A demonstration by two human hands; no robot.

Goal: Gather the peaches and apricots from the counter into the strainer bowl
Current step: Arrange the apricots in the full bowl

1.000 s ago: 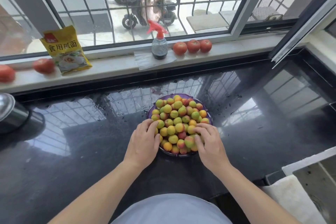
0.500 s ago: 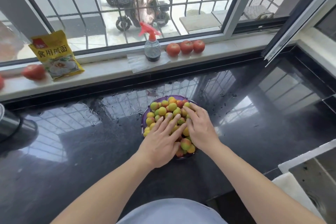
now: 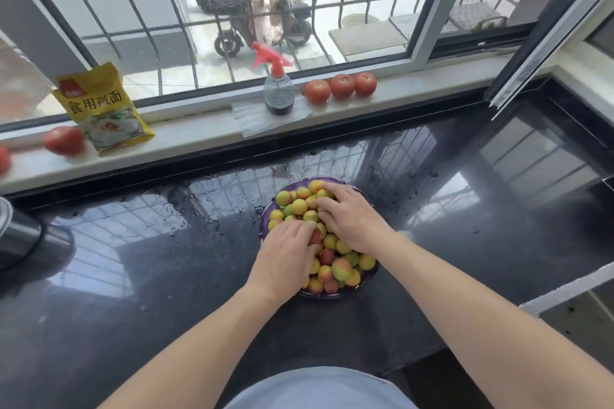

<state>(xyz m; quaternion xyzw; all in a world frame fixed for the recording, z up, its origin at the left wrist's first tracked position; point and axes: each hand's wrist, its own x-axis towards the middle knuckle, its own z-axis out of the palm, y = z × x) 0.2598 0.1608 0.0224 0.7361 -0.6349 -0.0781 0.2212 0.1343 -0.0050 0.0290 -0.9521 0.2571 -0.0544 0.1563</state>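
On the wet black counter (image 3: 139, 276), only the head camera to go by, sits the purple strainer bowl (image 3: 335, 295), heaped with small round peaches and apricots (image 3: 340, 269), yellow-green with red blush and smooth-skinned. No loose fruit shows on the stone, so I'd say the gathering is basically done.

Both hands lie on top of the pile. The left hand (image 3: 285, 259) is spread over the near-left part, fingers only slightly bent and laid flat on the fruit, not wrapped round anything I can make out. The right hand (image 3: 352, 219) reaches across the far side, fingers extended and touching the top fruit, nothing pinched. My guess is they're patting the heap down so nothing rolls off, since it's mounded above the rim.

The counter is glossy polished stone, beaded with water near the bowl and mirroring the window bars. Behind, on the pale sill (image 3: 199, 136), stand a spray bottle (image 3: 278, 90) with a red trigger, three tomatoes (image 3: 341, 87) in a row and a crinkly yellow packet (image 3: 103, 109).
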